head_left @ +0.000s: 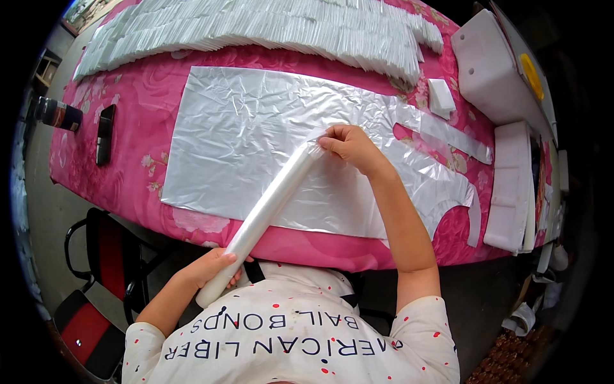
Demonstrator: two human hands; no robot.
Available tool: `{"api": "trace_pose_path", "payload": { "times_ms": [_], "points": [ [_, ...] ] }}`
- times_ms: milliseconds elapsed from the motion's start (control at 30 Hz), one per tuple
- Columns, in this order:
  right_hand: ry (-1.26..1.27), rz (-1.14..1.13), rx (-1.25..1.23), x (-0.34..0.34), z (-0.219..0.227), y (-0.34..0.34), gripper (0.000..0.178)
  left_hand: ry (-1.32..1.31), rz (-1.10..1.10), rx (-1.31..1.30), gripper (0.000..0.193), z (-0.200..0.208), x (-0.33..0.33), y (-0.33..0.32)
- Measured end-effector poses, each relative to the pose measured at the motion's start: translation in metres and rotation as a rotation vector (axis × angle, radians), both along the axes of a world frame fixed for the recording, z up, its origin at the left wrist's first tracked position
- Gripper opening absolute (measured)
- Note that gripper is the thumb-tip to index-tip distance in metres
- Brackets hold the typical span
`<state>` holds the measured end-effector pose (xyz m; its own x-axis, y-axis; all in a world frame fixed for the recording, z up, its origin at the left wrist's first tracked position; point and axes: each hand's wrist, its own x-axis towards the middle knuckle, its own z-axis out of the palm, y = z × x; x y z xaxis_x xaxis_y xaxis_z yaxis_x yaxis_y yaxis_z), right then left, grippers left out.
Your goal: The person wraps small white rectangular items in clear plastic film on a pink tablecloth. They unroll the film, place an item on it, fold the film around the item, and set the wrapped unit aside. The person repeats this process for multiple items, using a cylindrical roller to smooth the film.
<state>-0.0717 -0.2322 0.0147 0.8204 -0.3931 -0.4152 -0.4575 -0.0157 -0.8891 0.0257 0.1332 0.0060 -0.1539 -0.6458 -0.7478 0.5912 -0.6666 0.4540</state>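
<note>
Folded stack behind, one bag spread flat, roll in hand

Rows of thin, folded white plastic packets (pixel 256 32) line the far side of the pink floral tablecloth (pixel 137 173): that portion looks finished. One glossy, silvery-white plastic bag with cut-out handles (pixel 224 128) lies open and unfolded before the person, so its folding appears undone. Slanting over it is a long, pale, translucent plastic roll (pixel 268 201). The left hand (pixel 214 265) curls around its near end; the right hand (pixel 348 147) is nearly closed, thumb and fingers pinching film at the far end. Whether that film is loose cannot be told.
</note>
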Motion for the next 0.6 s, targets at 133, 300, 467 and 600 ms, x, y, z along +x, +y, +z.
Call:
{"api": "trace_pose_path", "payload": {
  "times_ms": [133, 300, 467, 600],
  "points": [
    [-0.022, -0.116, -0.135, -0.012, -0.011, -0.009, 0.016, -0.047, -0.040, 0.032, 0.073, 0.003, 0.002, -0.001],
    [-0.088, -0.430, -0.425, -0.061, -0.033, -0.080, 0.019, -0.004, -0.143, 0.067, 0.048, 0.005, 0.014, 0.016],
    [-0.045, -0.677, -0.794, -0.129, -0.039, -0.152, 0.020, -0.048, -0.290, 0.066, 0.046, 0.018, 0.029, 0.027],
    [-0.033, -0.681, -0.584, -0.139, -0.035, -0.150, 0.018, -0.236, -0.585, -0.044, 0.049, 0.022, 0.047, 0.014]
  ]
}}
